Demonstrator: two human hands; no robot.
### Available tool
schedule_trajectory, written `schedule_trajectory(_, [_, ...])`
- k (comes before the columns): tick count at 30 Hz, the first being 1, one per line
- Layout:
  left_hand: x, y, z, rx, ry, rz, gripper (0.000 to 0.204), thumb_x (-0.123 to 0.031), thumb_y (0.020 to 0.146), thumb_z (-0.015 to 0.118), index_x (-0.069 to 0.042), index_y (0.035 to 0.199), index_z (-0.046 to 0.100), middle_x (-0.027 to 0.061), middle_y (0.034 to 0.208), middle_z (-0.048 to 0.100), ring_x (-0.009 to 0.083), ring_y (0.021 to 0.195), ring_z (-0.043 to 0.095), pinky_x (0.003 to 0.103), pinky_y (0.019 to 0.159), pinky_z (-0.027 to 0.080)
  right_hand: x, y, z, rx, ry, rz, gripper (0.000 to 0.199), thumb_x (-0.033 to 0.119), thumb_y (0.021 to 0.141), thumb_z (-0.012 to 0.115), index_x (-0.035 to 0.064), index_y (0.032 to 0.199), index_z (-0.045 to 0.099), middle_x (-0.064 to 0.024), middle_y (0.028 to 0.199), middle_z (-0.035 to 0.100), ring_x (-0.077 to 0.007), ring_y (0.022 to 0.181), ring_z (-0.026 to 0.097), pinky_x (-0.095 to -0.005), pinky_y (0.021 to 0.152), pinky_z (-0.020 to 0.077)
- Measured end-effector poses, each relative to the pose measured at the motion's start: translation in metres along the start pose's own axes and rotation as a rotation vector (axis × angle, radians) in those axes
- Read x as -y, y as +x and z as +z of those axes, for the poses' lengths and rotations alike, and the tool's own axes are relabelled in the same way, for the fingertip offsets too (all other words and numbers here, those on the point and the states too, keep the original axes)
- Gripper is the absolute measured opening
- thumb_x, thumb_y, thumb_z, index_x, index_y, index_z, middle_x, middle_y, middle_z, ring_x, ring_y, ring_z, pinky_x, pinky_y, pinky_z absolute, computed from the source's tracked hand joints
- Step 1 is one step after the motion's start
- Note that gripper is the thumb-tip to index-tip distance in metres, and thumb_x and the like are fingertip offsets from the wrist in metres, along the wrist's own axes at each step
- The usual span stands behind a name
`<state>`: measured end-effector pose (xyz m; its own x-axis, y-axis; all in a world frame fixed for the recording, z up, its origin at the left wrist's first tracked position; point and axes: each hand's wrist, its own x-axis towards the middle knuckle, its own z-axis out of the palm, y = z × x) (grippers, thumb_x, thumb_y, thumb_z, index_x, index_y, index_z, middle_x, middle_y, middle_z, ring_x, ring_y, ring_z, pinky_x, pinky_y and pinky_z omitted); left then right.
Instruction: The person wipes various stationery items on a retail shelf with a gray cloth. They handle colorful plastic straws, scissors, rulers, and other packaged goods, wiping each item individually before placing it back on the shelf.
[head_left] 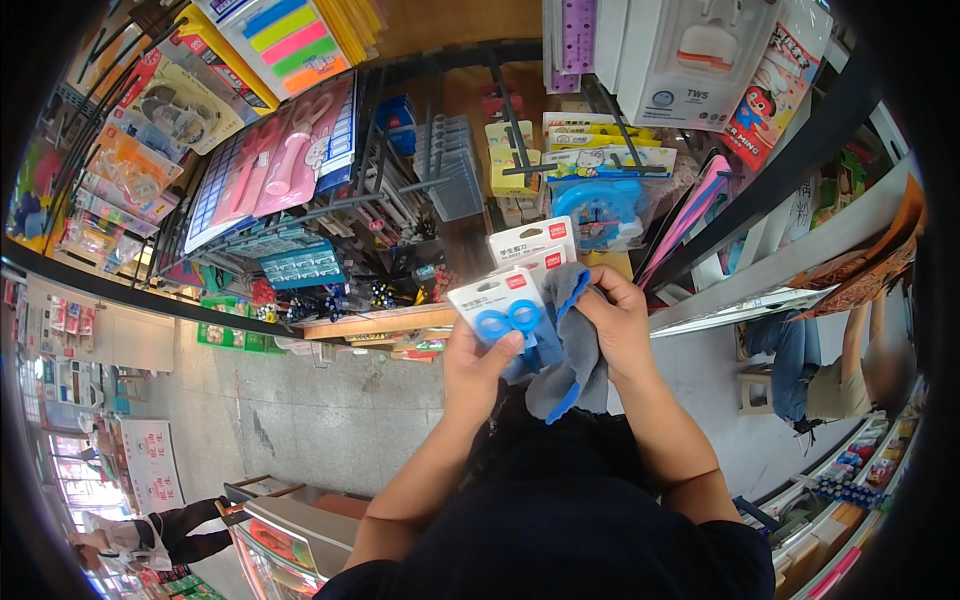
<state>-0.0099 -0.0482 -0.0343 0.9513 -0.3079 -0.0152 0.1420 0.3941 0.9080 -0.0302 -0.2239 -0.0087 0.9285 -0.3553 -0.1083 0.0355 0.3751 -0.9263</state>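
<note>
My left hand is closed on a carded pack of scissors with blue ring handles, its thumb lying across the front. Just behind it shows the white card of a similar pack; whether I hold that one or it hangs from the rack, I cannot tell. A grey cloth with blue edging is pinched in my right hand. It hangs beside the scissors pack and touches or overlaps its right edge.
Wire racks with hooks hold hanging stationery ahead: pink scissors packs, a clear blue bag and a boxed charger. A wooden shelf edge runs below. One person sits at the right; another is at lower left.
</note>
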Motion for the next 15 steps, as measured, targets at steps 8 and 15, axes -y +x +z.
schedule_trajectory(8, [-0.023, 0.014, -0.034, -0.242, 0.107, 0.302, 0.063, 0.005, 0.089, 0.06, -0.005, 0.146, 0.032, 0.0104, 0.135, 0.05, 0.0191, 0.116, 0.053, 0.033, 0.102, 0.041, 0.011, 0.005, -0.012, -0.083, 0.067, 0.032, 0.01, 0.01, 0.092, 0.061, 0.0031, 0.098, 0.066, 0.0002, 0.088, 0.065, -0.0063, 0.074, 0.058, -0.021, 0.068, 0.047])
schedule_trajectory(15, [-0.024, 0.022, -0.068, -0.166, 0.591, 0.353, 0.048, -0.005, 0.094, 0.059, -0.006, 0.141, 0.046, 0.0139, 0.136, 0.05, 0.0185, 0.115, 0.052, 0.028, 0.096, 0.042, 0.02, 0.005, -0.009, 0.01, 0.219, 0.132, 0.01, 0.01, 0.091, 0.063, 0.0027, 0.097, 0.064, -0.0011, 0.084, 0.065, -0.0066, 0.07, 0.06, -0.0214, 0.064, 0.0493])
